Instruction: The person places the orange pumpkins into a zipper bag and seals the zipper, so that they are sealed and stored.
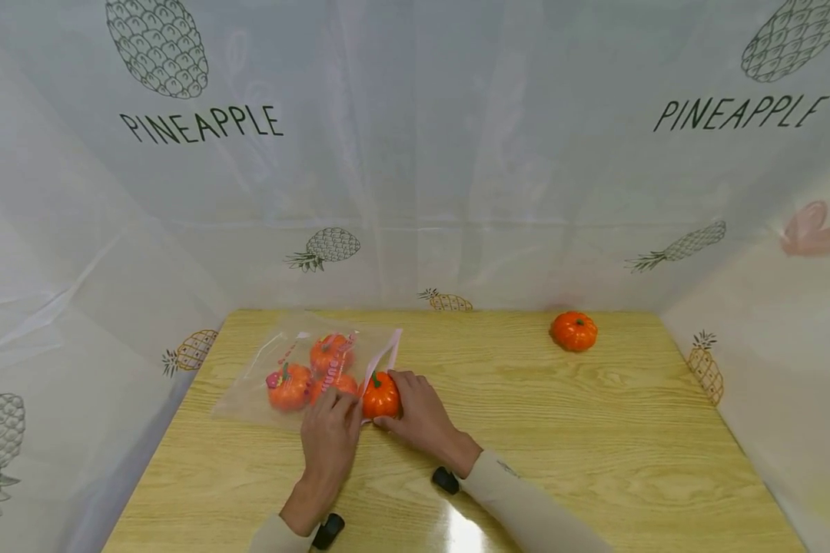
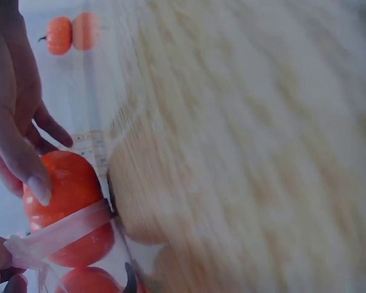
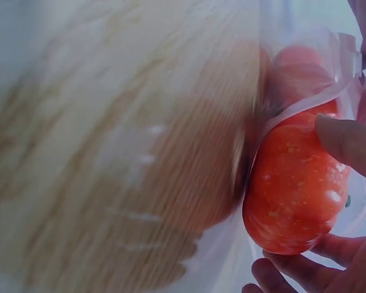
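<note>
A clear plastic zip bag (image 1: 396,339) with a pink edge and pink print lies on the left of the table, its mouth facing right. Inside it are three small orange pumpkins (image 1: 290,388). My left hand (image 1: 330,438) pinches the near side of the bag's mouth, where the pink band (image 2: 79,227) shows in the left wrist view. With thumb and fingers my right hand (image 1: 425,415) grips another orange pumpkin (image 1: 382,397) at the opening. That pumpkin (image 3: 296,189) is partly inside: the pink band crosses over it, and its outer part sticks out toward my right palm.
One more orange pumpkin (image 1: 574,331) sits at the back right of the wooden table (image 1: 560,438). Whitish sheeting (image 1: 443,169) printed with pineapples hangs along the back and both sides. Dark wrist devices (image 1: 328,531) show beneath both wrists.
</note>
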{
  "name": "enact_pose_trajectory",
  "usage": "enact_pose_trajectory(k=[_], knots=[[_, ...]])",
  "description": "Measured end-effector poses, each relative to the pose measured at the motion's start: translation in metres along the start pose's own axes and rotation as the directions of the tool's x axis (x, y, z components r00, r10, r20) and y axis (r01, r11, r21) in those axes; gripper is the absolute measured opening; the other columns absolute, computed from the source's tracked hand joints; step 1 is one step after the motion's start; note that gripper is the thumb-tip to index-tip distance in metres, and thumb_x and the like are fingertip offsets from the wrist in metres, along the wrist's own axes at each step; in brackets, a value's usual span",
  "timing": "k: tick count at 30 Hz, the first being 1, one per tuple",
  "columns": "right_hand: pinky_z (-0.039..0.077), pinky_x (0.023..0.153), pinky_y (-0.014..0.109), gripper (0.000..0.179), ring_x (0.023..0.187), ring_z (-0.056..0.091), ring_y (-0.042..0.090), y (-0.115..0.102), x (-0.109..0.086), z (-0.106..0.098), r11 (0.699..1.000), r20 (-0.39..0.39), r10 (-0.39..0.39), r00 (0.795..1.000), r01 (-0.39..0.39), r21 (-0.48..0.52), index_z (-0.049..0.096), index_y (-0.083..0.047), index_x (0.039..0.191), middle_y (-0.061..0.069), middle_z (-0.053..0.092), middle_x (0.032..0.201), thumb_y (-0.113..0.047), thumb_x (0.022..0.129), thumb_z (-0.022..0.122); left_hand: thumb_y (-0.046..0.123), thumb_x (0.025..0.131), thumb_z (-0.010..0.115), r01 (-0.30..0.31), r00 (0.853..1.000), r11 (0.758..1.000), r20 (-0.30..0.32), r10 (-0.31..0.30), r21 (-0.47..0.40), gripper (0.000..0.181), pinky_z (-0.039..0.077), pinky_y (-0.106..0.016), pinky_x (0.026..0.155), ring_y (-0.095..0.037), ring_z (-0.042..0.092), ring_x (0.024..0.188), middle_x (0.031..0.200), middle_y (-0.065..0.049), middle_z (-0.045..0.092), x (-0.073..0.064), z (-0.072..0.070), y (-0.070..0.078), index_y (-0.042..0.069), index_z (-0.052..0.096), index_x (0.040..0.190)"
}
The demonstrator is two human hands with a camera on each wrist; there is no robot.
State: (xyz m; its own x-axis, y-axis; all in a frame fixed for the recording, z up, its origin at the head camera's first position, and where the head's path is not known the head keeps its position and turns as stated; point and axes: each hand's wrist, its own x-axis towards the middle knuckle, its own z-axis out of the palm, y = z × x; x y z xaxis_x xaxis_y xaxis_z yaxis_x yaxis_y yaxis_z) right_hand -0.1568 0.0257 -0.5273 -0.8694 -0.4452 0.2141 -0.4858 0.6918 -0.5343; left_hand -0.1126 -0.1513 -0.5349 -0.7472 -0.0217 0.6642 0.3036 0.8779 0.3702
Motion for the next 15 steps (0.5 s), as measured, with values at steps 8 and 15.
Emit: enact_pose_trajectory(k=[8,15], knots=[[0.052,0.099,0.045,0.08,0.115,0.061,0.031,-0.003,0.008,0.007,0.999,0.027,-0.02,0.999,0.021,-0.047,0.053,-0.003,0.148,0.015,0.062,0.136,-0.046,0.088,0.085,0.005,0.079,0.091,-0.039,0.999,0.999,-0.022,0.039,0.003,0.017,0.044,-0.039,0.062,-0.025,0.06,0.072,0.081,-0.003,0.059,0.001,0.0,0.002,0.008,0.074,0.082],[0.051,0.099,0.041,0.066,0.112,0.06,0.03,-0.007,0.015,0.014,0.99,0.06,-0.079,0.995,0.085,-0.111,0.057,-0.003,0.139,0.012,0.064,0.131,-0.04,0.092,0.083,0.003,0.077,0.092,-0.031,0.999,0.999,0.015,0.031,0.025,0.019,0.046,-0.039,0.061,-0.024,0.062,0.072,0.082,-0.004,0.06,-0.001,-0.001,0.003,0.006,0.075,0.083]])
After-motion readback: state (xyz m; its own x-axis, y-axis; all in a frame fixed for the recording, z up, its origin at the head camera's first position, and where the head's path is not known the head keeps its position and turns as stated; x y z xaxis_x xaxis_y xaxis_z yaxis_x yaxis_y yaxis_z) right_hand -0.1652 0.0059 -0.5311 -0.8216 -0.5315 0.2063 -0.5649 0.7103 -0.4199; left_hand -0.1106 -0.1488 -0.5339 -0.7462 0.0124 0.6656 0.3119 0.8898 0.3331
